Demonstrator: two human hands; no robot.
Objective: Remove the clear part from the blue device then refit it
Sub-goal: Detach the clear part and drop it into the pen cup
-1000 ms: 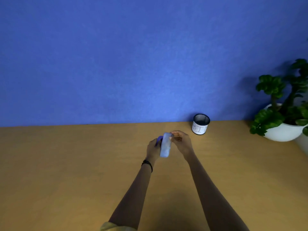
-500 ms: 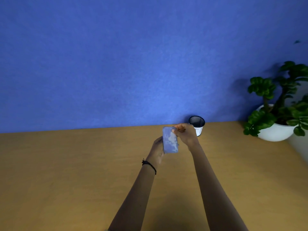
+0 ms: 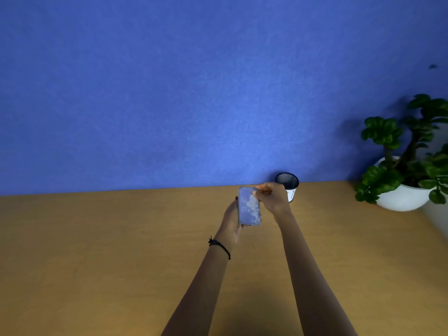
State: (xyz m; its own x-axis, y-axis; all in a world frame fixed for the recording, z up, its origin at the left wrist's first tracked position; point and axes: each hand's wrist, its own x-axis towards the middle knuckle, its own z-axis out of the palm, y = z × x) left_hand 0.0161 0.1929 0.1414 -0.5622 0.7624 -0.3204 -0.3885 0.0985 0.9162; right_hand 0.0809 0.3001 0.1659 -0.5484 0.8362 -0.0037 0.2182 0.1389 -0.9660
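A blue device (image 3: 249, 206), flat and phone-shaped with rounded corners, is held upright above the wooden table (image 3: 97, 251). Its broad face is turned toward me and looks glossy with pale patches; I cannot tell the clear part apart from the device body. My left hand (image 3: 231, 220) grips it from behind and below along the left edge. My right hand (image 3: 272, 197) pinches the upper right corner with its fingertips.
A black mesh cup (image 3: 288, 184) with a white label stands at the back of the table, just behind my right hand. A green plant in a white pot (image 3: 407, 195) sits at the far right. A blue wall (image 3: 194, 93) rises behind the table.
The device has turned from edge-on to face-on toward me and risen slightly. My right hand has stayed at its top right corner. The head view shifted a little to the right.
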